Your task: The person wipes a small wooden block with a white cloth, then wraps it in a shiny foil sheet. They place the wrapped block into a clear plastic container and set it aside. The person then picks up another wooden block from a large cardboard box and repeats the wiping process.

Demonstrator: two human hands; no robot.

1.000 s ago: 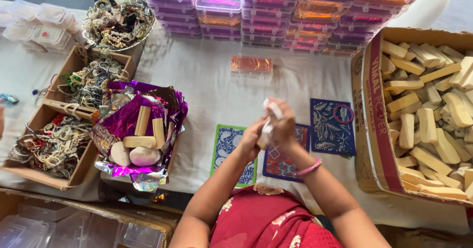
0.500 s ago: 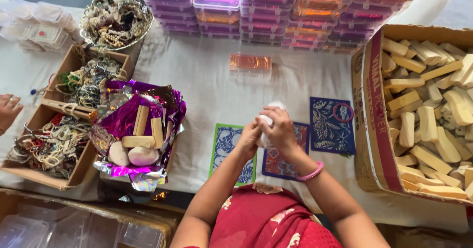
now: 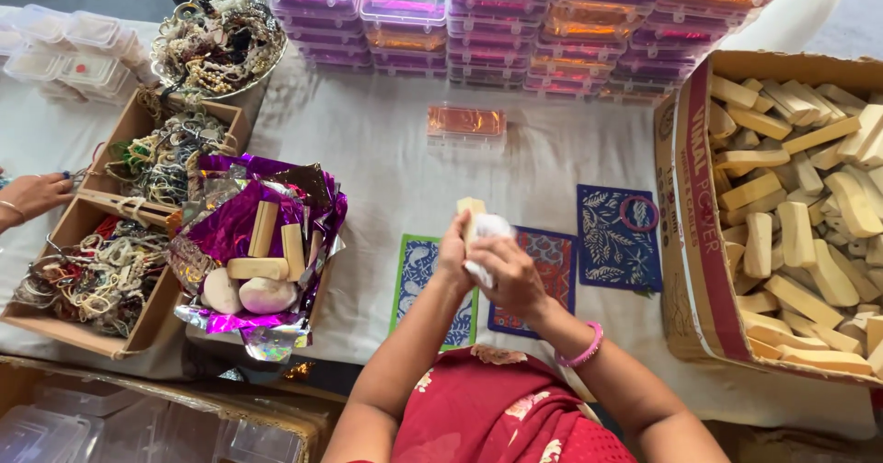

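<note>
While the wooden block (image 3: pixel 471 211) stands upright in the closed left hand (image 3: pixel 453 259), the right hand (image 3: pixel 510 274) grips a white wrap (image 3: pixel 487 233) against it, likely mid-wrapping. Just below both hands lie patterned cards (image 3: pixel 552 270); right of them, a cardboard box (image 3: pixel 685 242) of blocks.

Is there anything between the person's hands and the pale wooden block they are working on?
Only a white cloth. The left hand grips the wooden block directly, while the right hand presses the cloth against it. Nothing else visible comes between them.
</note>
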